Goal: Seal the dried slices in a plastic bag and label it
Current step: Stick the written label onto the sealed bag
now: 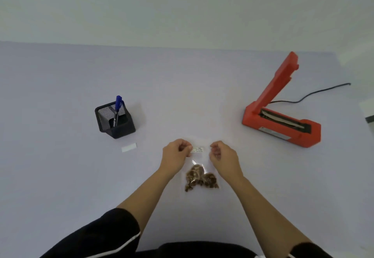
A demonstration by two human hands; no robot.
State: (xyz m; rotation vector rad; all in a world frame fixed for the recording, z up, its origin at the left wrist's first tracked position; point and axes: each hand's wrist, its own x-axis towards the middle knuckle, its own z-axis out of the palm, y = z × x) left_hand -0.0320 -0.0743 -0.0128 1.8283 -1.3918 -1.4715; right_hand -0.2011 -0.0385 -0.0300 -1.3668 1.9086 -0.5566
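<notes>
A clear plastic bag (199, 162) lies on the table in front of me, with brown dried slices (200, 178) bunched at its near end. A small white written label (198, 149) sits at the bag's far end. My left hand (176, 154) pinches the label's left end with its fingers curled. My right hand (223, 155) is curled just right of the label, and whether it touches the bag's corner I cannot tell.
A red heat sealer (281, 112) stands with its arm raised at the right, its black cord (315, 93) trailing back. A black mesh pen holder (114, 121) with a blue pen (118, 108) is at the left. A blank white strip (129, 147) lies before it.
</notes>
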